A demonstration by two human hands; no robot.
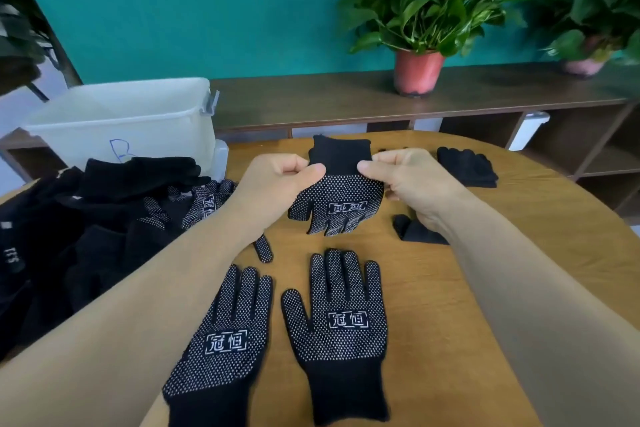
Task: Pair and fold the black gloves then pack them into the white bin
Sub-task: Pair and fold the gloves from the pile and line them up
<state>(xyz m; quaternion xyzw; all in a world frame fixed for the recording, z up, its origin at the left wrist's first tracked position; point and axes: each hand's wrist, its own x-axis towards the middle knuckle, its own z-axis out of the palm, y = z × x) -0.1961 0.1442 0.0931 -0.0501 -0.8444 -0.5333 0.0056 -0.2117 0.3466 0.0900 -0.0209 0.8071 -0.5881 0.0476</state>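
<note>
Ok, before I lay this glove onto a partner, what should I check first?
1. Grip: left hand and right hand both pinch the cuff of the held glove: ok.
2. Held glove hangs fingers down, dotted side towards the camera: ok.
3. Near-left glove and near-right glove lie flat on the table, apart, dots up: ok.
4. Which of them pairs with the held glove: cannot tell.
5. White bin contents: cannot tell.
6. Folded gloves packed away: not ok, they are on the table.
</note>
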